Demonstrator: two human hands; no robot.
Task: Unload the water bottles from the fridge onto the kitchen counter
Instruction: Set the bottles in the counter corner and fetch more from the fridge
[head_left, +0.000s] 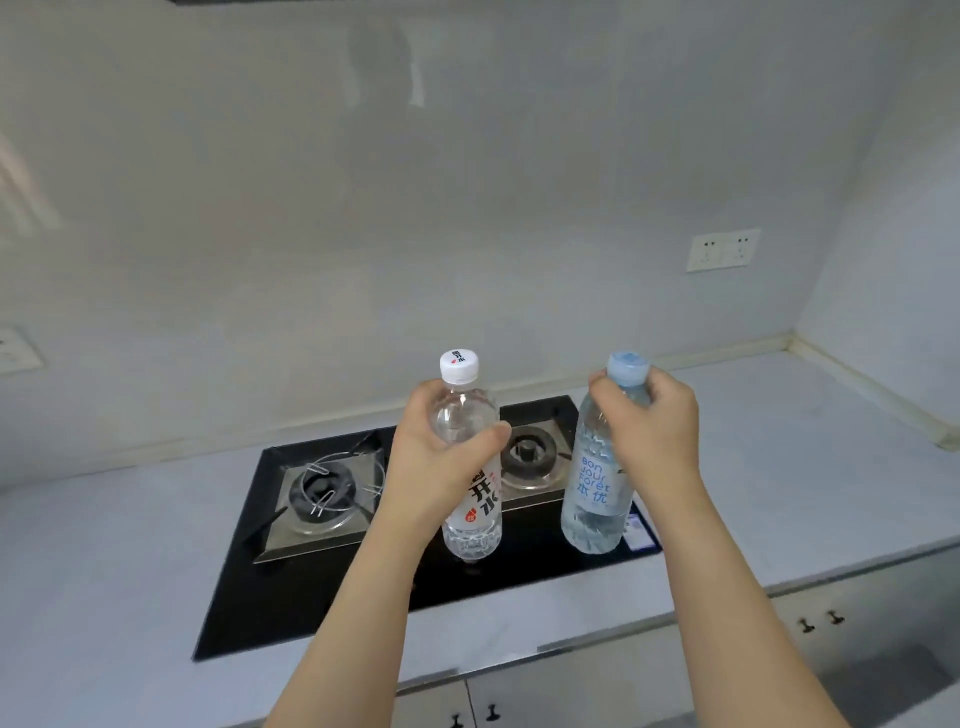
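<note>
over hob, hands gripping bottles

The single head view looked forward and steeply down from above the front edge of the kitchen counter, close over it. It faced the back wall, with the hob near centre and the counter's right rear corner, perhaps bent by the wide lens, at right.
</note>
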